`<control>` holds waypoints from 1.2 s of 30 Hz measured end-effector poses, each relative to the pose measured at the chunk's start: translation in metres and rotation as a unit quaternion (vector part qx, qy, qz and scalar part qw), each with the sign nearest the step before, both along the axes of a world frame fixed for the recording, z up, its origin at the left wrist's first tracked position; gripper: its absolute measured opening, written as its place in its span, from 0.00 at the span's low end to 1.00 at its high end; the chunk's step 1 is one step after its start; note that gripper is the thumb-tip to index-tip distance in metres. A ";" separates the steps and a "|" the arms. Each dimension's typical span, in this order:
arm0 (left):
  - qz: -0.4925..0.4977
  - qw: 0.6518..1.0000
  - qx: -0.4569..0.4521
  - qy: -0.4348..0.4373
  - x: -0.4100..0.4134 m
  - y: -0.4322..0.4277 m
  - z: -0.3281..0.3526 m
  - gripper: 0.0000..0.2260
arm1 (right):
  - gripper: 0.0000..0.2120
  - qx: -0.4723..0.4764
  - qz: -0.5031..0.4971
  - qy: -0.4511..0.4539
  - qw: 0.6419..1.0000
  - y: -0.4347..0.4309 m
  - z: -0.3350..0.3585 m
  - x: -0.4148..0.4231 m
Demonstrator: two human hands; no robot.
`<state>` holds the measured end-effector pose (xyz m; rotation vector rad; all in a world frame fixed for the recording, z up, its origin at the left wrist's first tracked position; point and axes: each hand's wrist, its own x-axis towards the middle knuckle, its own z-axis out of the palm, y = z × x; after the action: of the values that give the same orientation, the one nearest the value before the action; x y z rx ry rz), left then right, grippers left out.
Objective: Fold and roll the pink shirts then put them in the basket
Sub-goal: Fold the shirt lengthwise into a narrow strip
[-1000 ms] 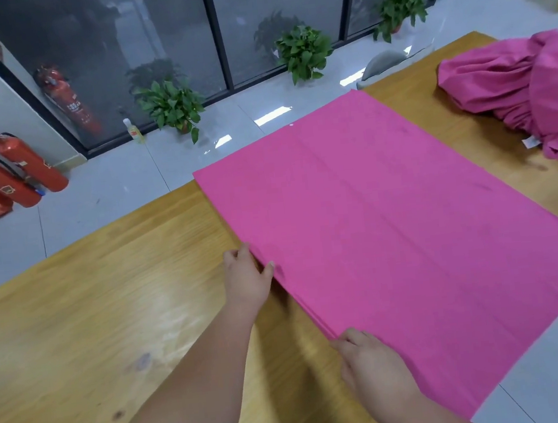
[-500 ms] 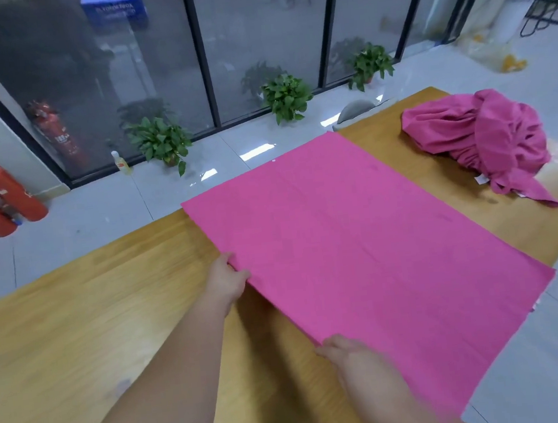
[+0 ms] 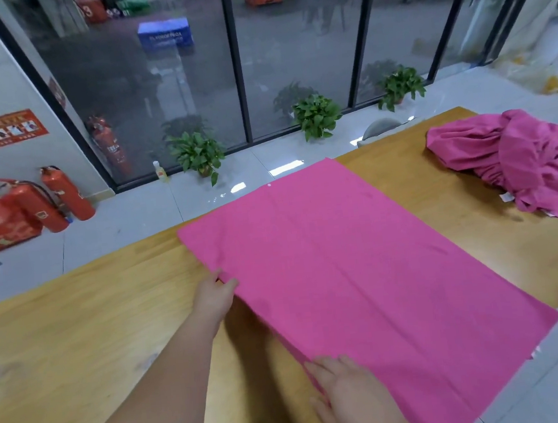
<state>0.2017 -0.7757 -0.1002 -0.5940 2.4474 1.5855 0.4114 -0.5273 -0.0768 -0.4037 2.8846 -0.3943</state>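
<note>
A pink shirt (image 3: 364, 281), folded into a flat rectangle, lies across the wooden table (image 3: 77, 336), and its near right corner hangs over the table's edge. My left hand (image 3: 216, 295) pinches the shirt's left edge near the far corner. My right hand (image 3: 353, 391) holds the same edge closer to me, fingers on top of the cloth. Between the hands the edge sits slightly off the wood, with a shadow under it. A crumpled heap of pink shirts (image 3: 513, 162) lies at the table's far right. No basket is in view.
Bare wood stretches left of the shirt. Beyond the table's far edge is a tiled floor with potted plants (image 3: 317, 116), red fire extinguishers (image 3: 66, 195) and a glass wall. A grey chair back (image 3: 380, 128) shows behind the table.
The view has tilted up and shows more of the window. Both hands stay on the shirt's left edge, and the edge now lifts a little off the table.
</note>
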 end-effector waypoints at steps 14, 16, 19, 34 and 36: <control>-0.102 0.989 0.082 0.074 -0.049 0.113 0.086 0.36 | 0.29 -0.039 -0.218 0.091 0.971 0.108 0.078 -0.036; -0.117 0.987 0.084 0.075 -0.057 0.133 0.095 0.37 | 0.29 -0.042 -0.230 0.098 0.967 0.125 0.082 -0.042; -0.134 0.983 0.083 0.089 -0.068 0.168 0.108 0.36 | 0.28 -0.042 -0.239 0.106 0.964 0.154 0.083 -0.051; -0.107 0.989 0.067 0.081 -0.146 0.356 0.112 0.35 | 0.27 -0.151 -0.223 0.081 0.960 0.315 0.064 -0.120; -0.119 0.987 0.075 0.082 -0.157 0.380 0.108 0.36 | 0.25 -0.185 -0.231 0.085 0.951 0.342 0.047 -0.138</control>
<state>0.0444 -0.3955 0.0080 -0.1444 2.3739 1.7567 0.2732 -0.1855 -0.0293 0.2129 3.0515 -1.0311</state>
